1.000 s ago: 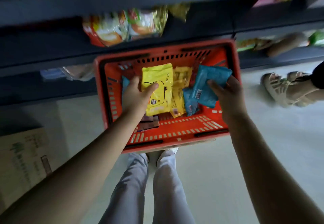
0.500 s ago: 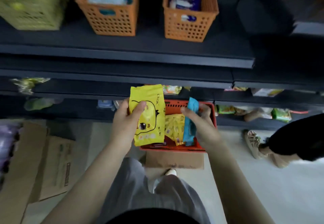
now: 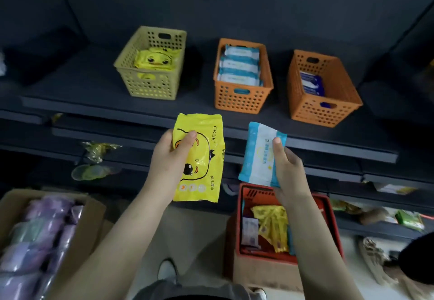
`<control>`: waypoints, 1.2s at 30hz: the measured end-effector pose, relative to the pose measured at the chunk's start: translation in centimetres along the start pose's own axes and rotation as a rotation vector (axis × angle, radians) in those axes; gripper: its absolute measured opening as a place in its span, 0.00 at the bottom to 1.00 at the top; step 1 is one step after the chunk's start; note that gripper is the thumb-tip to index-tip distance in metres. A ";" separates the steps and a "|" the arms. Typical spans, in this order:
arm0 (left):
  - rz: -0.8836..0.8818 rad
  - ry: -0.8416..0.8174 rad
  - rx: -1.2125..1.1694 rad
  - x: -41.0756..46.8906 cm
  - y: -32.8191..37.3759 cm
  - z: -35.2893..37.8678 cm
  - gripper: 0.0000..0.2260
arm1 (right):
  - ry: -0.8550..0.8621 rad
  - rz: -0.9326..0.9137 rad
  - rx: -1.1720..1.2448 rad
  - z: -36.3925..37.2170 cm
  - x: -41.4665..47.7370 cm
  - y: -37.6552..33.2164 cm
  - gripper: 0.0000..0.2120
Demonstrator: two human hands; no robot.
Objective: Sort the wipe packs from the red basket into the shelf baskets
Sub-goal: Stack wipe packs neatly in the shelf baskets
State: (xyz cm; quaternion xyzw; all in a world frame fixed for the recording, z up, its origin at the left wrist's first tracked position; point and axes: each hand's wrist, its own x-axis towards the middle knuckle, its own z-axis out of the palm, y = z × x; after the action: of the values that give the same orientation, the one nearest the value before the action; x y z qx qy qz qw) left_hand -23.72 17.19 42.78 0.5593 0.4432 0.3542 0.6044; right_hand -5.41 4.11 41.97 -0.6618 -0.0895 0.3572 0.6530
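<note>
1. The left hand [image 3: 169, 158] grips a yellow duck pack [image 3: 199, 158] and the right hand [image 3: 288, 175] a blue-and-white pack [image 3: 258, 156], held apart in front of the shelf [image 3: 94, 92] edge.
2. On the shelf, the yellow basket [image 3: 150, 88] holds duck packs, the middle orange basket [image 3: 239, 100] blue-and-white ones, and the right orange basket [image 3: 328, 111] dark blue ones.
3. Down below, the red basket [image 3: 239, 217] holds several more packs, so I'd judge the sorting partway done.
</note>
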 end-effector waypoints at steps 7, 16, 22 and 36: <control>0.044 -0.062 0.019 5.4 1.6 -4.5 0.03 | -0.232 -0.089 0.167 5.4 1.0 -1.4 0.11; -0.037 -0.068 -0.051 13.8 3.7 -3.1 0.02 | -0.028 -0.281 -0.013 7.1 8.3 -5.4 0.15; -0.048 -0.041 -0.021 21.7 5.4 0.4 0.04 | 0.064 -0.381 -0.136 8.2 18.1 -10.0 0.19; -0.161 0.123 0.095 33.5 7.5 5.5 0.29 | -0.130 -0.192 -0.539 10.7 36.1 -15.4 0.19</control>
State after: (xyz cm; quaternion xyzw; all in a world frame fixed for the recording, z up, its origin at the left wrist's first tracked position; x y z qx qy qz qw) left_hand -6.16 47.13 45.42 0.5272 0.5392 0.3167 0.5754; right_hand 20.00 35.79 44.57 -0.7757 -0.2853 0.2987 0.4772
